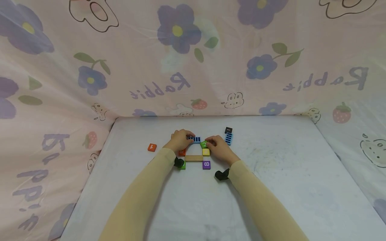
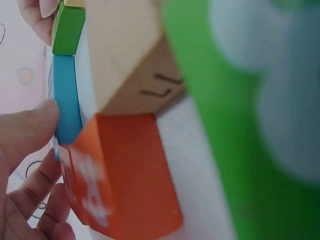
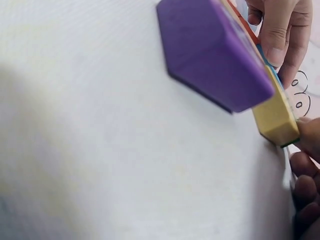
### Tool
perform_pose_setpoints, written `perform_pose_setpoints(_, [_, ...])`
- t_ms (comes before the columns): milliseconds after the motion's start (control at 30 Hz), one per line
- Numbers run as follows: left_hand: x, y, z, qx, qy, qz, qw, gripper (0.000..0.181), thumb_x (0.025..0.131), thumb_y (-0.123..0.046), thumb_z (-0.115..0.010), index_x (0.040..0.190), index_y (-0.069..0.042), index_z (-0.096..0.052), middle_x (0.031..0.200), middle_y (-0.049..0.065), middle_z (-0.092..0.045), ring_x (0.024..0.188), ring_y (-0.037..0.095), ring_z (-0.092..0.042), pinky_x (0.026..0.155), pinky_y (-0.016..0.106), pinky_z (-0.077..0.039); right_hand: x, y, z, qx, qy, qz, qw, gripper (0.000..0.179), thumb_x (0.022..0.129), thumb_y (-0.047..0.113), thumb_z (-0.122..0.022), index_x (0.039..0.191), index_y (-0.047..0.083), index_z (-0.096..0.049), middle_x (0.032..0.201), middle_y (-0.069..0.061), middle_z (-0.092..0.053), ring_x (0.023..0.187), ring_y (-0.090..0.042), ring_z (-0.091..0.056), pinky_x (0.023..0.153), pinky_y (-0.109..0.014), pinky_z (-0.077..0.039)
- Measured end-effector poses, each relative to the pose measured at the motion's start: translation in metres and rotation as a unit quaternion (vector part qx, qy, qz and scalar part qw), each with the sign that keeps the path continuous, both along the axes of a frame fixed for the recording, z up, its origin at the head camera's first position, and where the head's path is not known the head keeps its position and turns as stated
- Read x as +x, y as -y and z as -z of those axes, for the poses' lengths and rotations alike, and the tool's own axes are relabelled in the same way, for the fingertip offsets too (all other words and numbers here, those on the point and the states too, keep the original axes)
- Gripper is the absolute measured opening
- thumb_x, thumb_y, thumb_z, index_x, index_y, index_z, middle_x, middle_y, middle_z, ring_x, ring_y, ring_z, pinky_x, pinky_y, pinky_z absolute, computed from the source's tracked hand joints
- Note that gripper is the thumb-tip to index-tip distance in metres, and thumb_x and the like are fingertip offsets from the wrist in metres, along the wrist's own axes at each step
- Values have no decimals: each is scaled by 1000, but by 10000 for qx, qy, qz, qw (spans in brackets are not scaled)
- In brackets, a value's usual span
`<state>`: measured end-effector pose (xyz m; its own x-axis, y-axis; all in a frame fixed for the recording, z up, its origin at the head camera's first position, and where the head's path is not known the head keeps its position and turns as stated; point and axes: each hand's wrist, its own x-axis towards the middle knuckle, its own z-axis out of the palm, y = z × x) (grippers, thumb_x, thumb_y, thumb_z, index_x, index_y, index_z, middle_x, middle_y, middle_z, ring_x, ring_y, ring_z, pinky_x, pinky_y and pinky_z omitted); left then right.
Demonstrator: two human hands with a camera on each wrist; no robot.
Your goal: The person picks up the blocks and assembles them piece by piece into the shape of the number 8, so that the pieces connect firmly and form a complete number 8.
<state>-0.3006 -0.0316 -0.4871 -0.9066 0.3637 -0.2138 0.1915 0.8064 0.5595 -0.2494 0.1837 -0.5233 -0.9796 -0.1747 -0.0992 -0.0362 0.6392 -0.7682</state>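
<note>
My left hand (image 1: 179, 140) pinches the left end of a blue block with dark bars (image 1: 197, 140), its thumb on one side in the left wrist view. At the blue block's right end is a green letter block (image 1: 203, 145), which my right hand (image 1: 219, 147) holds between thumb and fingers. Below the green block sits a yellow block (image 1: 206, 152). A red-orange letter block (image 1: 182, 152) lies under my left wrist, partly hidden. Between the two sides runs a plain wooden block (image 1: 194, 158). A purple block marked 8 (image 3: 210, 55) and a second green block (image 2: 225, 100) stand at the near corners.
An orange block marked 1 (image 1: 152, 147) lies apart on the left. Beyond my right hand, a second blue barred block (image 1: 229, 139) touches a black block (image 1: 228, 130). Patterned cloth walls (image 1: 211, 83) rise at the back and sides of the white table (image 1: 286, 174).
</note>
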Motion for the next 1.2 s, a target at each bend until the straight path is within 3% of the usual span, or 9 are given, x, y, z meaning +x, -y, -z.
perform_pose_setpoints(333, [1,6,0,206,54,22,9998,29,95,-29,-63,123,-22,-66,118,3,-61,111,27,-45,100,48,-28,0,2,-1,-178,135,113,9997,26,99,25,-54,122,14,-61,113,-5,-53,100,-22,-50,90,-39,-42])
perform_pose_setpoints(600, [4,27,-1,700,338,-340,9964,28,96,-28,-60,121,-16,-64,104,0,-60,95,19,-55,84,38,-46,3,2,-3,-160,170,123,9997,29,100,28,-54,124,14,-60,115,-5,-53,101,-22,-49,90,-40,-42])
perform_pose_setpoints(867, [9,36,1,489,503,-299,9971,27,91,-35,-68,110,-16,-67,100,1,-59,94,22,-52,83,36,-43,2,1,-2,-116,246,165,9995,30,100,29,-54,125,14,-59,115,-5,-52,101,-22,-49,91,-39,-42])
perform_pose_setpoints(1200, [12,36,0,373,433,-298,9979,23,90,-35,-70,105,-17,-68,95,0,-61,92,22,-51,82,38,-41,4,3,-5,-106,225,162,9996,29,100,29,-54,124,14,-59,115,-5,-52,101,-22,-49,90,-39,-42])
